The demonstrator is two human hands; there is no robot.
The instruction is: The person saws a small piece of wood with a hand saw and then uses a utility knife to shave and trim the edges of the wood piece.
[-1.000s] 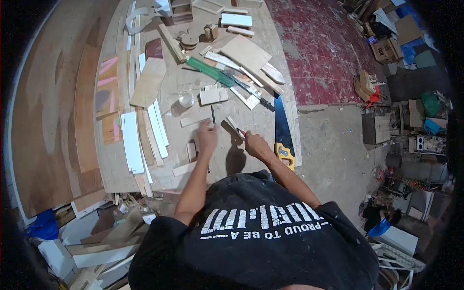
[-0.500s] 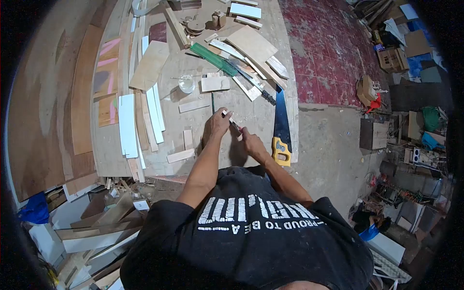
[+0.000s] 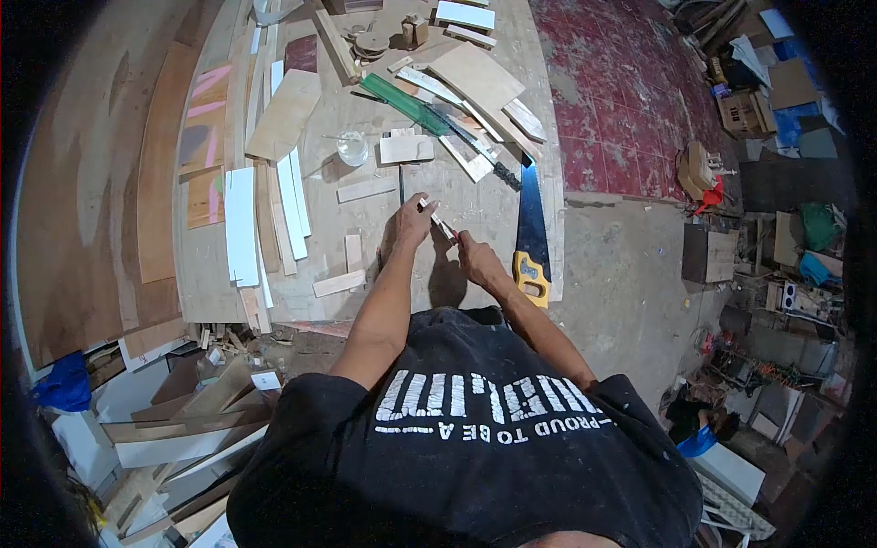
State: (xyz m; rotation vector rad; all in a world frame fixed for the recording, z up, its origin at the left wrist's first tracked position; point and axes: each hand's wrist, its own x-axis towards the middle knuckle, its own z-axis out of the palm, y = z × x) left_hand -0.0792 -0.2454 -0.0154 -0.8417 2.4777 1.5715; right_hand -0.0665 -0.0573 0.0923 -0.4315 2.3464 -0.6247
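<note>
My left hand (image 3: 413, 222) is closed around one end of a small pale strip (image 3: 440, 223), which looks like wood. My right hand (image 3: 481, 259) grips a slim tool with a red part (image 3: 454, 237), its tip against or close by the strip; its exact kind is too small to tell. Both hands are above the front of the wooden worktable (image 3: 365, 306). Just beyond them lie a short wood block (image 3: 406, 149) and a flat wood strip (image 3: 366, 190). A handsaw (image 3: 533, 237) with a yellow handle rests to the right of my right hand.
A clear cup (image 3: 351, 149) stands beyond my left hand. Green mesh (image 3: 402, 102), a plywood piece (image 3: 475, 78) and offcuts lie at the back. White strips (image 3: 240, 228) line the left side. Scrap wood (image 3: 201, 420) is piled on the floor at left.
The view has shifted slightly. Both hands have moved up a little towards the far side, and the strip between them lies at a slightly different angle. Both grips stay the same.
</note>
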